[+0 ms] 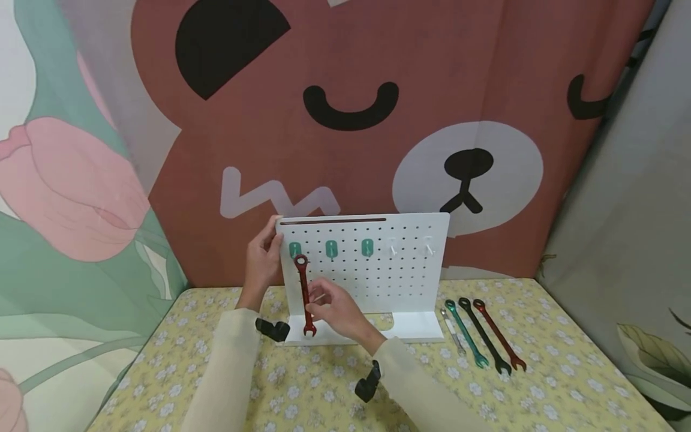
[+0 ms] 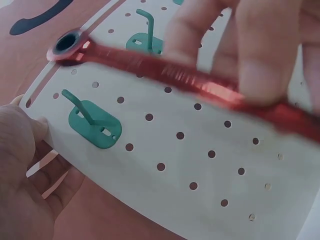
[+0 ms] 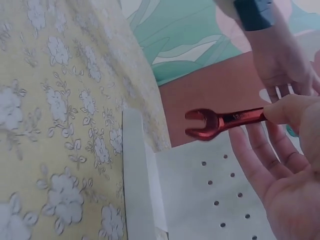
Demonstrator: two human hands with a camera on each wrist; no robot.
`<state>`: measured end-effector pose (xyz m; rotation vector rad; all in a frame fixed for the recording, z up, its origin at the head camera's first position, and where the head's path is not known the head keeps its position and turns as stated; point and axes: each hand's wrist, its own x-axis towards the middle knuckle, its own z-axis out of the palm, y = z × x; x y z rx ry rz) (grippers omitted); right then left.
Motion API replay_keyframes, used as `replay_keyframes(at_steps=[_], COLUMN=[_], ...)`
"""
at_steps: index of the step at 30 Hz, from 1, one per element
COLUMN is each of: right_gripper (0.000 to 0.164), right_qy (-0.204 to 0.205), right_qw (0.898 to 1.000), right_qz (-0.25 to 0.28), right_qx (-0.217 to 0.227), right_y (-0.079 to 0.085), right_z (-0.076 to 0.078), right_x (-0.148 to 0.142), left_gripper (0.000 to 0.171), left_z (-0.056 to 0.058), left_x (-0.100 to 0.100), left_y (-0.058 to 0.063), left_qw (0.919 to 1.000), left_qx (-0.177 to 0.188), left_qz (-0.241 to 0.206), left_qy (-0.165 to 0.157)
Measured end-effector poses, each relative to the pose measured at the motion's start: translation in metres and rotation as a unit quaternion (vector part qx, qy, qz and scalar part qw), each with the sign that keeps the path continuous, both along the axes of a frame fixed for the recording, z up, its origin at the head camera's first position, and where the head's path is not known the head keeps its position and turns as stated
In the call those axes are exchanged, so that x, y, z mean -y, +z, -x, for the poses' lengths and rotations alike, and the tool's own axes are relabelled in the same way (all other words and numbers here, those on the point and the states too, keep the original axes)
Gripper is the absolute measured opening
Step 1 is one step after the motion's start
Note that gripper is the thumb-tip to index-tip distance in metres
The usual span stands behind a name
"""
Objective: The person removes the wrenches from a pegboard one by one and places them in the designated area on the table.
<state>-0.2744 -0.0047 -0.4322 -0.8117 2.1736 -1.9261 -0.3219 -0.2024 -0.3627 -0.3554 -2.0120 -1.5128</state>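
Note:
A white pegboard (image 1: 405, 273) stands upright on its base, and my left hand (image 1: 263, 258) grips its upper left edge, thumb in front and fingers behind. My right hand (image 1: 342, 309) pinches a red combination wrench (image 1: 303, 291) by its shaft, in front of the board's left part. The wrench's ring end points up, close below the leftmost green hook (image 2: 95, 125); its open jaw, seen in the right wrist view, points down. Farther right on the board are two more green hooks, one in the middle (image 1: 332, 249), then two white hooks, one at the right (image 1: 429, 249).
Right of the board, a small silver wrench (image 1: 453, 332), a teal wrench (image 1: 466, 333), a black wrench (image 1: 484, 336) and another red wrench (image 1: 499, 334) lie side by side on the flowered tablecloth (image 1: 324, 396). A printed curtain (image 1: 367, 168) hangs behind the board.

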Motion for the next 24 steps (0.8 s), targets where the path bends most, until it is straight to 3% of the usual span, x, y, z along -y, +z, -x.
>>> replay_keyframes(at_steps=[8, 16, 24], right_gripper=[0.023, 0.018, 0.018], right_qy=[0.02, 0.042, 0.039], right_qw=[0.999, 0.998, 0.992], right_qz=[-0.003, -0.043, -0.11], right_qx=[0.025, 0.031, 0.041], right_y=[-0.001, -0.008, -0.02], right_z=[-0.013, -0.034, -0.048], right_x=[-0.041, -0.093, -0.157], left_gripper=[0.044, 0.044, 0.045], left_z=[-0.002, -0.003, -0.028], left_x=[-0.002, 0.002, -0.009], left_y=[0.0, -0.001, 0.022], left_qw=[0.9999, 1.0, 0.9998], left_qx=[0.014, -0.001, 0.015], left_qz=[0.002, -0.002, 0.014], left_qy=[0.001, -0.002, -0.004])
